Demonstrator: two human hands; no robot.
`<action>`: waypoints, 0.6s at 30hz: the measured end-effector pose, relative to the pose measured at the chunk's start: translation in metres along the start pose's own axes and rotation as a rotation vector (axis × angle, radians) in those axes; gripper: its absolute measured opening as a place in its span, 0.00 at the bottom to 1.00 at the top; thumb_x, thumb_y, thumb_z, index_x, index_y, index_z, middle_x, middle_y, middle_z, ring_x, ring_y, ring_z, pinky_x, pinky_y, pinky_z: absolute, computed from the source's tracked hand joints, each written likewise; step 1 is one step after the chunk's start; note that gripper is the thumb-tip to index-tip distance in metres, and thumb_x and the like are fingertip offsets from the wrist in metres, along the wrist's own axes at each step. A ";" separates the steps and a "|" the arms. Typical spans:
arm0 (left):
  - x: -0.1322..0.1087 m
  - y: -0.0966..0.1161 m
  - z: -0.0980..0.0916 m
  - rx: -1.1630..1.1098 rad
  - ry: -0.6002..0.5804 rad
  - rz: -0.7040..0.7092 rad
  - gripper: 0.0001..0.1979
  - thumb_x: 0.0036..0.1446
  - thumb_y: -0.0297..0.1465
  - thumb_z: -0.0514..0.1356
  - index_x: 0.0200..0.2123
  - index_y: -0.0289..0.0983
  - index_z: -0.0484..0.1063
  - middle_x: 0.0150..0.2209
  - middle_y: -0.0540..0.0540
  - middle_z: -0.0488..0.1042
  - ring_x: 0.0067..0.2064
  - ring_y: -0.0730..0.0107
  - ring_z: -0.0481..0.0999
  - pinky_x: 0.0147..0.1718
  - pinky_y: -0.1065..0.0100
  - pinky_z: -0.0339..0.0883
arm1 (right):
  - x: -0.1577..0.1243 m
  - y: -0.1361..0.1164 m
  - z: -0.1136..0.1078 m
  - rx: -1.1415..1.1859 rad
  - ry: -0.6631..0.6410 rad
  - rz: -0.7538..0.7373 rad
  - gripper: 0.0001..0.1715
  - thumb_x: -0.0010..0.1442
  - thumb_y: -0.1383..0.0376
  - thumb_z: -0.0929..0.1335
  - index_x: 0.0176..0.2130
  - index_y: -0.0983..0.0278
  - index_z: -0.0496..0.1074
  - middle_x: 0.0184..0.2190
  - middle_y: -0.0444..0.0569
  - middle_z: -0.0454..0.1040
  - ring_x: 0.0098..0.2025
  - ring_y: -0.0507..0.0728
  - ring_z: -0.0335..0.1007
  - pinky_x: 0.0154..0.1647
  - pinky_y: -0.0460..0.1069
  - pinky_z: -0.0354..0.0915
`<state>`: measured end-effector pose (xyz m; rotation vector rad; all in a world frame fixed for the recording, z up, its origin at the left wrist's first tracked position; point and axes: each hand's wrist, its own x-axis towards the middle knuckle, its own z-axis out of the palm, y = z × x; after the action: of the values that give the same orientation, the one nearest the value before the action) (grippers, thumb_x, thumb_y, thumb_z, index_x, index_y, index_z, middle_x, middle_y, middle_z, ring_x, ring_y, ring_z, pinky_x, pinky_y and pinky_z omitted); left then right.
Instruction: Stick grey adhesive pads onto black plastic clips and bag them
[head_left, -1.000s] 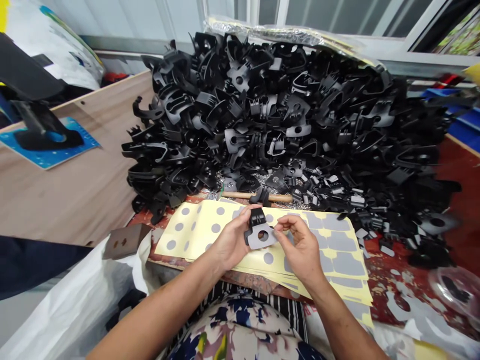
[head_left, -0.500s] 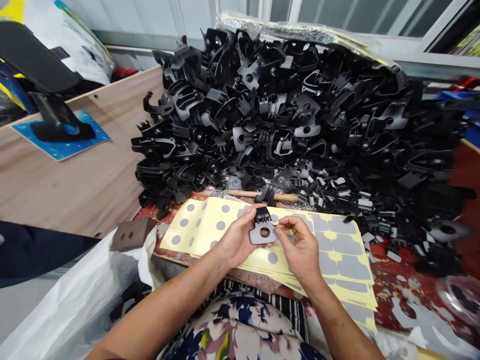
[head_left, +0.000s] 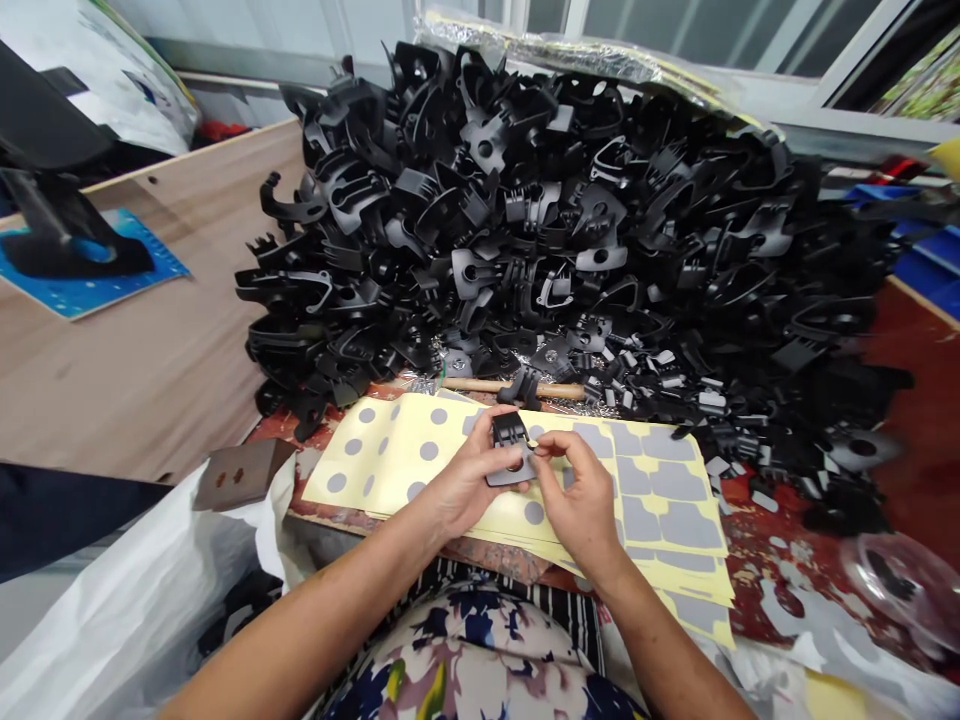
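Observation:
My left hand [head_left: 472, 478] holds a black plastic bracket [head_left: 510, 428] with a slotted, comb-like top and a round hole. A grey face [head_left: 501, 478], like the grey stickers on the sheets, covers its lower part, and my left thumb lies across it. Close against the bracket's right edge, my right hand [head_left: 581, 495] has thumb and forefinger pinched together. A tiny pale bit shows by those fingertips; what they grip is too small to tell. Under both hands lie yellow backing sheets [head_left: 352, 420] with grey round stickers on the left and larger grey shaped stickers [head_left: 679, 480] on the right.
A large heap of black plastic parts [head_left: 450, 220] rises behind the sheets. A hammer with a wooden handle [head_left: 555, 390] lies before it. Left are a brown block [head_left: 244, 472], a white sack [head_left: 142, 590] and a black stand [head_left: 82, 240]; right, a clear plastic tub [head_left: 900, 580].
My left thumb has moved from the bracket's side onto its grey face, near the hole. My right fingertips stay at the right edge. The whole view has shifted slightly.

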<state>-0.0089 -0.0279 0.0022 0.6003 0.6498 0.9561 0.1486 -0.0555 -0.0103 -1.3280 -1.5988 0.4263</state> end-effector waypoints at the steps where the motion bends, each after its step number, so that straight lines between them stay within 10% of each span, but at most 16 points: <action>1: 0.001 -0.004 0.000 0.067 0.037 0.053 0.28 0.54 0.33 0.72 0.56 0.46 0.66 0.43 0.49 0.72 0.39 0.67 0.75 0.34 0.68 0.71 | -0.002 0.000 0.002 -0.027 0.002 -0.027 0.13 0.65 0.71 0.68 0.48 0.58 0.69 0.37 0.44 0.76 0.39 0.55 0.76 0.43 0.50 0.73; 11: 0.004 -0.032 -0.013 0.407 0.267 0.361 0.18 0.56 0.28 0.66 0.50 0.43 0.69 0.43 0.49 0.70 0.45 0.66 0.71 0.45 0.68 0.69 | -0.012 -0.008 0.001 -0.492 0.027 -0.410 0.41 0.66 0.74 0.67 0.71 0.55 0.51 0.64 0.65 0.61 0.44 0.61 0.73 0.50 0.64 0.71; 15: -0.003 -0.026 -0.006 0.320 0.234 0.205 0.24 0.54 0.33 0.69 0.52 0.47 0.66 0.39 0.51 0.69 0.33 0.68 0.71 0.26 0.70 0.68 | -0.010 -0.018 -0.011 -0.530 0.075 -0.205 0.45 0.58 0.61 0.77 0.68 0.57 0.59 0.64 0.65 0.63 0.59 0.75 0.66 0.58 0.73 0.63; 18: -0.023 -0.001 -0.006 0.473 0.177 0.170 0.25 0.49 0.33 0.72 0.50 0.46 0.71 0.41 0.49 0.72 0.36 0.65 0.74 0.27 0.70 0.71 | -0.010 -0.015 -0.014 -0.126 -0.189 0.055 0.44 0.57 0.62 0.77 0.66 0.58 0.60 0.56 0.57 0.73 0.54 0.64 0.72 0.55 0.61 0.71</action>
<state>-0.0222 -0.0471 0.0024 1.0090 1.0085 1.0264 0.1513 -0.0738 0.0032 -1.4658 -1.7723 0.5040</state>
